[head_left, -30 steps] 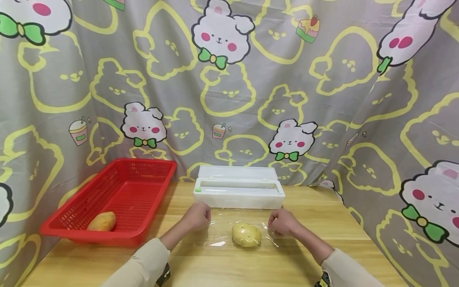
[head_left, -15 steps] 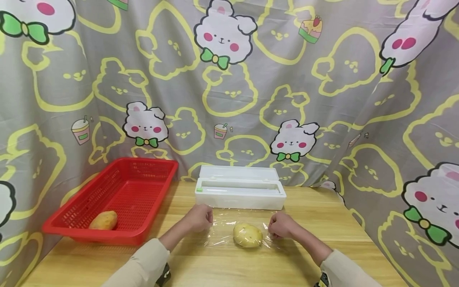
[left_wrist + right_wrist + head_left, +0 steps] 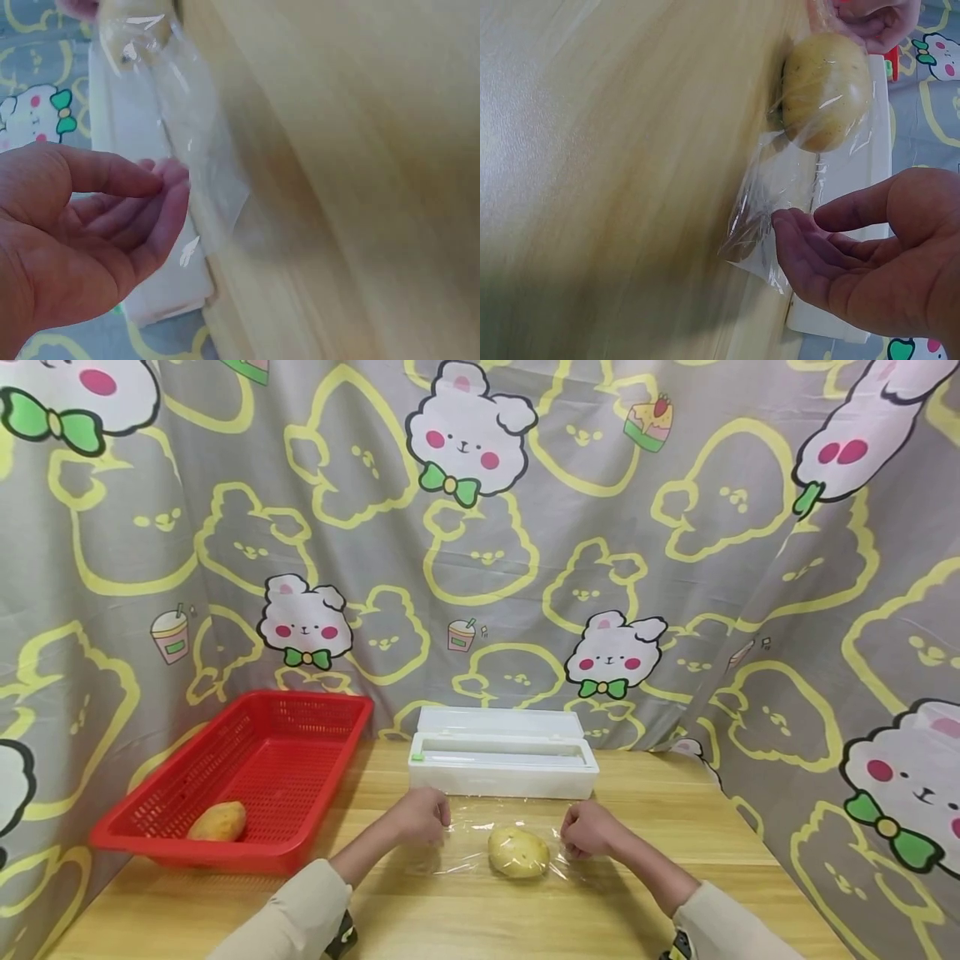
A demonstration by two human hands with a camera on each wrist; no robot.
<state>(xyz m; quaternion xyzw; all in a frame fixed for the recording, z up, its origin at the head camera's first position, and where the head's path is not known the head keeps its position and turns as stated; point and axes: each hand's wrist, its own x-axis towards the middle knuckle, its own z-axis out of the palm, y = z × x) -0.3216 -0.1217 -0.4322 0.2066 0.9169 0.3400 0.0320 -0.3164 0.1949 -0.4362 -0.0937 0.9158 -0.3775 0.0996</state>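
A yellow potato (image 3: 519,852) rests on the table under clear plastic wrap (image 3: 467,860), which stretches out to both sides of it. My left hand (image 3: 423,816) pinches the wrap's left side between thumb and fingertips. On the right, close beside the potato, my right hand (image 3: 590,830) pinches the other side, where the film bunches into creases at the fingertips. Through the shiny film the potato (image 3: 826,91) shows plainly in the right wrist view. The left wrist view has the loose film (image 3: 199,142) hanging past my left fingertips.
Behind the hands stands a white wrap dispenser box (image 3: 502,781), its lid raised. A red plastic basket (image 3: 300,827) with another potato (image 3: 217,822) in it sits at the left. A patterned curtain (image 3: 480,685) surrounds the wooden table (image 3: 480,918) at the back and sides.
The creases and left edge of the wrap have shifted as my left hand moves very slightly to the right. My right hand and the potato stay nearly in place.
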